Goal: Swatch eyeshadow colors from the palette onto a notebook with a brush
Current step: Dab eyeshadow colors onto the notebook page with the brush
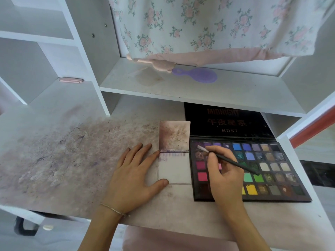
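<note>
Items: one brush (228,159), one palette (272,171), one notebook (174,167). Right hand (223,175) pinches brush over palette's left pans; long axis 4-to-10 o'clock, pale tip toward 10. Left hand (135,171) flat, fingers spread, pressing notebook's left edge. Notebook touches palette at its 9 o'clock.

- The left hand (135,175) and the right hand (223,175) are bare, with no sleeves on the forearms.
- A thin beaded bracelet (114,209) goes around the left wrist.
</note>
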{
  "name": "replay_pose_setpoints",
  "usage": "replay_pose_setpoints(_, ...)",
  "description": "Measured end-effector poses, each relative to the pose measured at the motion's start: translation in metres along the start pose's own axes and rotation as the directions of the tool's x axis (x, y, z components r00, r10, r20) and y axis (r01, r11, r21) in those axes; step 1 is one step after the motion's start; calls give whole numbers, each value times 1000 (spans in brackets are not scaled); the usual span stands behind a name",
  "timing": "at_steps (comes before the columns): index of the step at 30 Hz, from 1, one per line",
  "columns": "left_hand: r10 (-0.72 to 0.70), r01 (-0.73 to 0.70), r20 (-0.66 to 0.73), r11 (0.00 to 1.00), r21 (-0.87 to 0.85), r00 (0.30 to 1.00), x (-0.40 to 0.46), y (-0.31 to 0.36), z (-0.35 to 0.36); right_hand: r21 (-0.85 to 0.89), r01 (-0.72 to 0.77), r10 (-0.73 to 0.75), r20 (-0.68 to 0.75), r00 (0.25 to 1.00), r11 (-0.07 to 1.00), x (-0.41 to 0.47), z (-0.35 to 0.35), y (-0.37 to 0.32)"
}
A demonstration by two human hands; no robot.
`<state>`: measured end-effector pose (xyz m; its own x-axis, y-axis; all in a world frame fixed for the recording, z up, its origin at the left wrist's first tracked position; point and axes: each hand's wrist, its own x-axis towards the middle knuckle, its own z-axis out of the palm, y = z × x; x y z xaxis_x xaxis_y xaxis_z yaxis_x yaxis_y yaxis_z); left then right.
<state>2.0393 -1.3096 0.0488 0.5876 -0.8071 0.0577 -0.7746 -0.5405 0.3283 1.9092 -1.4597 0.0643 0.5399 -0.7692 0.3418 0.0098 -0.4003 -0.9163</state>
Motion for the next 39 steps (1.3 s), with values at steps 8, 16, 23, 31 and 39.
replay_pose_setpoints(8, -26, 27, -7, 999, 24, 1000, -2, 8, 1, -136, -86, 66, -144, 987, 987, 10, -57, 20)
replay_pose_setpoints(16, -41, 42, -7, 998, 47, 999, -2, 13, 4, -229, -125, 98, -123, 988, 965, 19, -65, 26)
replay_pose_setpoints(23, -42, 42, -14, 999, 30, 999, -3, 12, 5, -298, -114, 96, -73, 993, 948, 18, -63, 29)
replay_pose_setpoints(31, -41, 42, -22, 999, 30, 999, -2, 12, 6, -356, -100, 77, -79, 994, 929, 17, -62, 29)
replay_pose_setpoints(39, -36, 37, -19, 999, 26, 999, -2, 11, 6, -349, -118, 95, -83, 992, 930, 18, -64, 32)
